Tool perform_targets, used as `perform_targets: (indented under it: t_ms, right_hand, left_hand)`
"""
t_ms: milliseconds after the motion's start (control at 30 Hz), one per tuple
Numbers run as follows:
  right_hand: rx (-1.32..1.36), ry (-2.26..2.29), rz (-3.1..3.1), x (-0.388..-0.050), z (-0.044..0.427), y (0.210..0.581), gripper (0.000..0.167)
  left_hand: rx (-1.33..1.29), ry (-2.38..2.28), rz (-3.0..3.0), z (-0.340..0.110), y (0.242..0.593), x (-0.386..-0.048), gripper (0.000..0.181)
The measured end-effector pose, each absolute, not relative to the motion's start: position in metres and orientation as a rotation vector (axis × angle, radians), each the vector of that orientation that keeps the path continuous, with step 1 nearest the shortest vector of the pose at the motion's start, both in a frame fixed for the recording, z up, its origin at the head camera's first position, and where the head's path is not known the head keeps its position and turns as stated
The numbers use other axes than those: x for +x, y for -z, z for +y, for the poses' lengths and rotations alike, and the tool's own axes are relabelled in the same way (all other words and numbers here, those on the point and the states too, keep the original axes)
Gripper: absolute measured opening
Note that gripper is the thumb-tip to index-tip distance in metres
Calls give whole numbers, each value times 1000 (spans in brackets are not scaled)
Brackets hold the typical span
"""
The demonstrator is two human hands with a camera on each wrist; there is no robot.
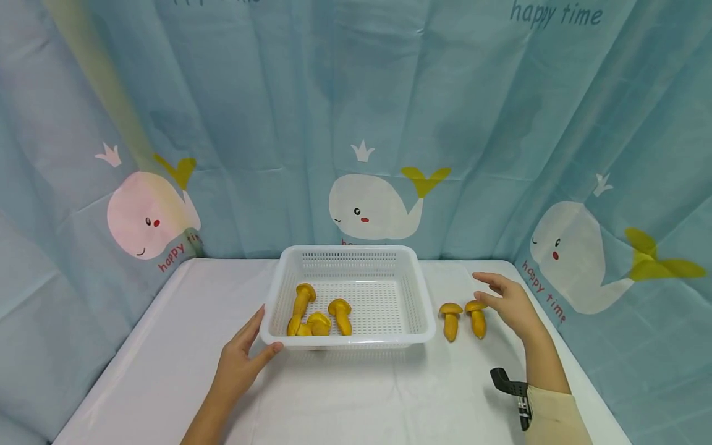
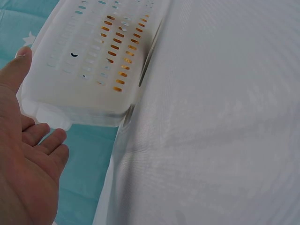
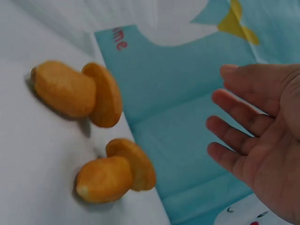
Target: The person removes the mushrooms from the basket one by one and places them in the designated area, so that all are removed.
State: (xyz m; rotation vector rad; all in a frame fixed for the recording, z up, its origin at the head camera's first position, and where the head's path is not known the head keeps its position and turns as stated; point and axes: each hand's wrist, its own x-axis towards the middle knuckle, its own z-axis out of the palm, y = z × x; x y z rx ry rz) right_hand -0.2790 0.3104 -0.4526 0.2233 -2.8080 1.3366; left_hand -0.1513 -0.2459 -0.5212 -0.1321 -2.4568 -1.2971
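Observation:
A white plastic basket [image 1: 389,339] with slotted walls stands at the middle of the table's far side. Several yellow-brown mushrooms [image 1: 341,314] lie in its left half. My left hand [image 1: 239,361] touches the basket's front left corner, thumb on the rim and fingers along the side; in the left wrist view the hand [image 2: 33,154] is beside the slotted wall. Right of the basket lie two more mushrooms, one nearer the basket [image 1: 450,321] and one farther right [image 1: 476,320]. Over the farther one hovers my right hand [image 1: 512,304], fingers relaxed and holding nothing.
A white cloth covers the table [image 1: 334,395]. Blue curtains [image 1: 250,123] with whale prints hang behind and at both sides, close to the table's edges. A black strap mount [image 1: 508,386] sits on the right wrist.

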Motion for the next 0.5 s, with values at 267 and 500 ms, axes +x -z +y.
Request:
perform_targets:
  t_ms: [267, 500]
  right_hand:
    - [342, -1326, -2724, -262, 289, 426, 55]
    - [450, -1355, -2652, -252, 266, 412, 51]
  left_hand:
    - [-140, 1322, -2444, -245, 519, -151, 89]
    - [-141, 1337, -2436, -246, 520, -151, 89]
